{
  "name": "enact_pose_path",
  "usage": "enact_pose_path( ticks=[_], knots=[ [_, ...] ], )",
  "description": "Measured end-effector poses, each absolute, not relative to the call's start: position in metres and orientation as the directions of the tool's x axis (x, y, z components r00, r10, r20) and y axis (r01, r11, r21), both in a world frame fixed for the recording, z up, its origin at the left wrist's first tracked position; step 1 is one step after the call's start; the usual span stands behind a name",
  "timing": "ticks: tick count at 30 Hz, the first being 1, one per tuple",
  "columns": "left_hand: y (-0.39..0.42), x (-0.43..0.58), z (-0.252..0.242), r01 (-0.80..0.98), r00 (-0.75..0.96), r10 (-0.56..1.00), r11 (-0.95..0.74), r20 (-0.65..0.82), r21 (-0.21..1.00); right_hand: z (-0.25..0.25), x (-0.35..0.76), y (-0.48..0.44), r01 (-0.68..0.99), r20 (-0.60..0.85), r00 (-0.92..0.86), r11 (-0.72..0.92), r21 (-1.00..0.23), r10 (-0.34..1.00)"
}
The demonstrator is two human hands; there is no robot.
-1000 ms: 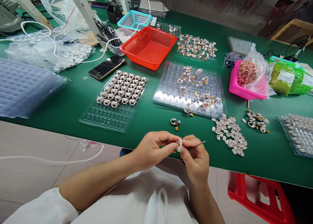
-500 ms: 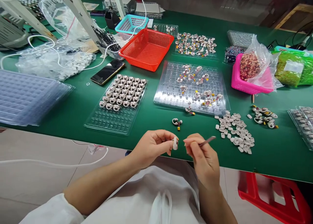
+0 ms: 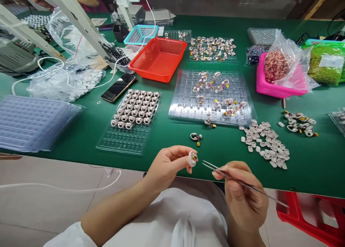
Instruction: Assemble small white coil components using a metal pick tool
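Between thumb and fingers, my left hand (image 3: 169,166) pinches a small white earbud-like housing (image 3: 192,160) with a bit of yellow and dark parts showing inside. My right hand (image 3: 244,193) grips a pair of metal tweezers (image 3: 231,177); their two tips are slightly apart and point at the housing without touching it. On the green table just beyond lies a loose housing with wires and a yellow tag (image 3: 196,137). To the right of it is a spread of small white caps (image 3: 265,144).
A clear tray (image 3: 175,110) with several wired pieces lies ahead. Left of it are a tray of beige housings (image 3: 134,108) and a phone (image 3: 118,87). Behind stands a red basket (image 3: 161,60); a pink basket (image 3: 281,90) holds a bag of copper-coloured parts. A red stool (image 3: 302,211) is at lower right.
My right hand has moved right, away from the housing, and the tweezers now point their tips toward it. The housing in my left hand is turned, showing more of its inside.
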State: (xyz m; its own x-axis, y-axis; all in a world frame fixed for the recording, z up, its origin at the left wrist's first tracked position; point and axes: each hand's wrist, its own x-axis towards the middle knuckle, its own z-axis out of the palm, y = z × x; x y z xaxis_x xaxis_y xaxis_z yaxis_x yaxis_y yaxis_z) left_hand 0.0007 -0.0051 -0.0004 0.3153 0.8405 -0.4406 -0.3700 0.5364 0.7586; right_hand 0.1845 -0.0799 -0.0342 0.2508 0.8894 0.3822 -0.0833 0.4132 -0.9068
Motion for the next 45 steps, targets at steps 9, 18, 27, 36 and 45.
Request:
enact_pose_path(
  ticks=[9, 18, 27, 36, 45],
  knots=[
    [-0.009, 0.002, -0.001, -0.362, 0.279, 0.863, 0.500, -0.420, 0.787, -0.038, 0.175, -0.076, -0.040, 0.447, 0.223, 0.466, -0.884, 0.866],
    [-0.008, 0.004, -0.002, -0.370, 0.286, 0.863, 0.501, -0.417, 0.782, -0.043, 0.172, -0.075, -0.079, 0.413, 0.244, 0.443, -0.893, 0.877],
    [-0.008, 0.000, 0.001, -0.312, 0.302, 0.837, 0.540, -0.457, 0.782, -0.036, 0.178, -0.060, -0.287, 0.285, 0.184, 0.328, -0.900, 0.941],
    [-0.006, -0.003, 0.006, -0.243, 0.365, 0.778, 0.610, -0.511, 0.754, -0.024, 0.198, -0.041, -0.347, 0.236, -0.021, 0.214, -0.913, 0.971],
    [-0.005, -0.006, 0.007, -0.197, 0.378, 0.763, 0.619, -0.524, 0.760, 0.021, 0.219, -0.034, 0.132, 0.437, -0.377, 0.514, -0.847, 0.817]
  ],
)
